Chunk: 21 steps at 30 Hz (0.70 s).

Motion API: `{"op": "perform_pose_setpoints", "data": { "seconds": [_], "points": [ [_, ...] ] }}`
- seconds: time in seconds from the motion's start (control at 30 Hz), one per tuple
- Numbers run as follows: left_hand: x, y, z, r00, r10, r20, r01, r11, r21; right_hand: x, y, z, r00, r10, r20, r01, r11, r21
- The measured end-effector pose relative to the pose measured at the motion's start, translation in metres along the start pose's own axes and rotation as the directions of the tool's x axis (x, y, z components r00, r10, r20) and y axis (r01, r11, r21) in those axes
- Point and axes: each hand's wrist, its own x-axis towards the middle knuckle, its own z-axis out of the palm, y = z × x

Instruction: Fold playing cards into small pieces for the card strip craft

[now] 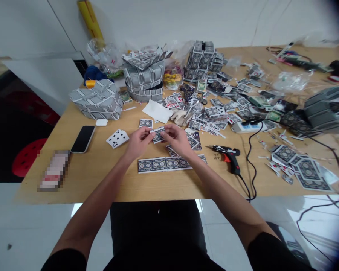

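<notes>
Both my hands hold one folded playing card (158, 134) with a dark patterned back, just above the wooden table (107, 177). My left hand (138, 143) pinches its left end and my right hand (177, 138) pinches its right end. Below them lies a strip of joined folded cards (169, 163). A small fan of face-up spade cards (117, 138) lies left of my left hand. A black and orange glue gun (228, 155) rests on the table to the right of my right hand, its cord running off the front edge.
A black phone (83, 139) and white earbud case (101, 122) lie at left. Card-covered boxes (97, 99) (144, 79) stand at the back. Loose cards and scraps (214, 113) are scattered across the middle and right, with a white power strip (246, 127).
</notes>
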Motion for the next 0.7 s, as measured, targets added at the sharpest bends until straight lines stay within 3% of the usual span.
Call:
{"op": "perform_pose_setpoints", "data": {
  "seconds": [0.23,0.53,0.7],
  "points": [
    [-0.004,-0.025,0.005,0.998,-0.058,-0.035,0.057,0.998,-0.034,-0.002,0.022,-0.004,0.996,0.079,0.033,-0.079,0.997,-0.012],
    [-0.011,-0.03,0.005,0.999,-0.01,-0.049,0.012,1.0,0.024,-0.009,0.022,-0.002,0.992,0.118,0.041,-0.12,0.991,0.063],
    [-0.011,-0.034,0.004,0.999,-0.042,-0.013,0.043,0.999,0.025,-0.011,0.025,-0.002,0.992,0.127,0.016,-0.128,0.99,0.063]
  ]
}}
